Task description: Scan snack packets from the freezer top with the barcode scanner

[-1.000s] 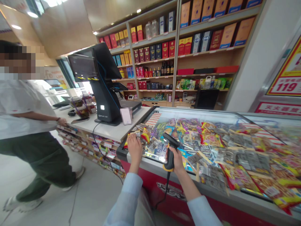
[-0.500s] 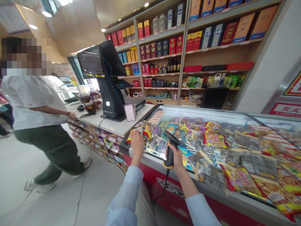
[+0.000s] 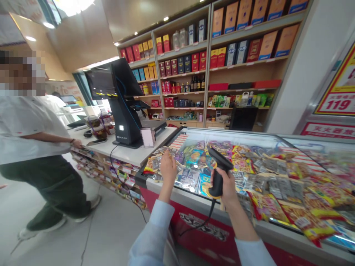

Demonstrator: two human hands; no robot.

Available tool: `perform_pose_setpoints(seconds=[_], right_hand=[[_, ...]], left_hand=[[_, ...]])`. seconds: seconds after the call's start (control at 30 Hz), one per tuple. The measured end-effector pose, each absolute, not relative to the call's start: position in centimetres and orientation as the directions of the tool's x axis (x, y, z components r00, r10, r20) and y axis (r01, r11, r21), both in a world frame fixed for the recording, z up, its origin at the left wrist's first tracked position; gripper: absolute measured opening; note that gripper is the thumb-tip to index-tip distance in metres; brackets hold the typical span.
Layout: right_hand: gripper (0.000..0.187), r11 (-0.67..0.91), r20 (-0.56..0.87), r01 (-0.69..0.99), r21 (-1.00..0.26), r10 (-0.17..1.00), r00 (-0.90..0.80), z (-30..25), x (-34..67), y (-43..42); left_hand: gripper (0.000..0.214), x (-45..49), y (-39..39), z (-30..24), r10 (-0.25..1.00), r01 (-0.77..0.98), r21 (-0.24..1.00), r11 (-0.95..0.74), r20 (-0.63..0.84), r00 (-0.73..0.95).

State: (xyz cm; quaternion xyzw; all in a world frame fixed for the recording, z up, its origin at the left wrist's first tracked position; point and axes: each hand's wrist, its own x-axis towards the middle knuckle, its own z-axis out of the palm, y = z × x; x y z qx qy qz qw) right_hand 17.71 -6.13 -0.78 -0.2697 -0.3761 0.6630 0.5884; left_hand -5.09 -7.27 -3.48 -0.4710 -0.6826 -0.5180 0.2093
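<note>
Scanner (image 3: 218, 184) is gripped in the right hand (image 3: 227, 184), fingers wrapped around its handle, and is held tilted over the near edge of the glass-topped chest (image 3: 191, 208); its cable (image 3: 212, 210) is hung down the red front. Left hand (image 3: 168, 168) is held raised over the chest's left end, fingers loosely curled; whether anything is pinched cannot be told. Red-and-yellow packet (image 3: 149, 165) is seen near it, with more packets (image 3: 266, 207) spread to the right.

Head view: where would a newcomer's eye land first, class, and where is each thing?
First, the black scanner in the right hand, near the middle. Then the bright packets spread over the red case, centre to right, and the dark till on the counter, left of centre.
</note>
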Motion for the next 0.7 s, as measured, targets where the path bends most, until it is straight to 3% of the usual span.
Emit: perform_pose_setpoints(seconds=[0.17,0.3,0.47,0.57,0.7], right_hand=[[0.024,0.143,0.149,-0.542,-0.828,0.988,0.034,1.0,24.3,-4.9],[0.026,0.199,0.14,-0.509,-0.837,0.978,0.153,0.9,28.8,-4.2],[0.03,0.121,0.041,-0.472,-0.873,0.983,0.177,-0.6,32.6,-2.8],[0.032,0.052,-0.022,-0.48,-0.876,0.989,0.147,-1.8,33.5,-2.2],[0.03,0.001,-0.069,-0.513,-0.858,0.991,0.118,-2.6,33.5,-2.1]], left_hand=[[0.042,2.8,-4.2,-2.6,0.58,0.817,0.535,-0.215,0.743,-0.334],[0.042,7.5,-1.8,-3.1,0.702,0.771,0.573,-0.277,0.669,-0.245],[0.041,10.8,-0.2,-4.2,0.877,0.828,0.539,-0.154,0.46,-0.137],[0.058,11.2,-0.3,-4.8,0.954,0.892,0.452,-0.021,0.275,-0.117],[0.07,10.6,-0.7,-5.5,0.993,0.935,0.353,0.01,0.106,-0.051]])
